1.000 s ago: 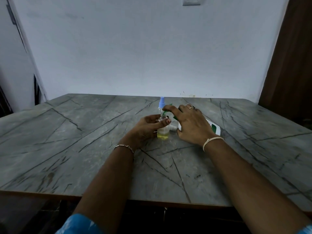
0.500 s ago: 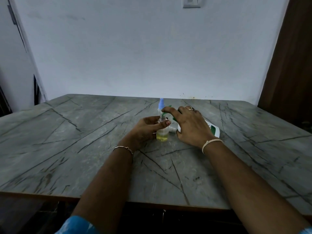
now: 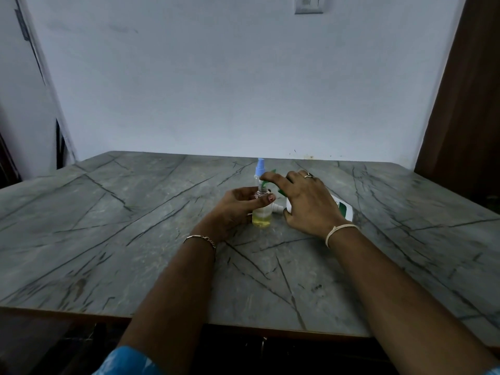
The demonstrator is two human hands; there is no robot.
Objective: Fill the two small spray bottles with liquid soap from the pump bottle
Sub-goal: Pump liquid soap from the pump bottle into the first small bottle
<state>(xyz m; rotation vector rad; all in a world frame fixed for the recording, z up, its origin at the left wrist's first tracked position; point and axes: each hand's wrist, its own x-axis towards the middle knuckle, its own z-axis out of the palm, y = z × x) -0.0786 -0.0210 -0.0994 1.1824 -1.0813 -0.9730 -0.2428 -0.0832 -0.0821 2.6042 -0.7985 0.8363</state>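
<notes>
A small clear spray bottle [image 3: 262, 216] stands uncapped at the table's middle, with yellow soap in its lower part. My left hand [image 3: 238, 205] grips it around the neck. Just behind it stands a second small bottle with a blue spray top [image 3: 260, 167]. The white pump bottle [image 3: 342, 208] with a green label is tilted toward the open bottle. My right hand [image 3: 305, 203] holds it, index finger lying on the green pump head [image 3: 269, 177] above the open neck. Most of the pump bottle is hidden by that hand.
The grey marble-patterned table [image 3: 135, 239] reaches to a pale wall at the back. A small white part [image 3: 277, 207] lies between the bottles. A brown door stands at the right [image 3: 465, 104].
Hands and bottles keep nearly the same pose. The view has tilted slightly, so more of the wall switch shows.
</notes>
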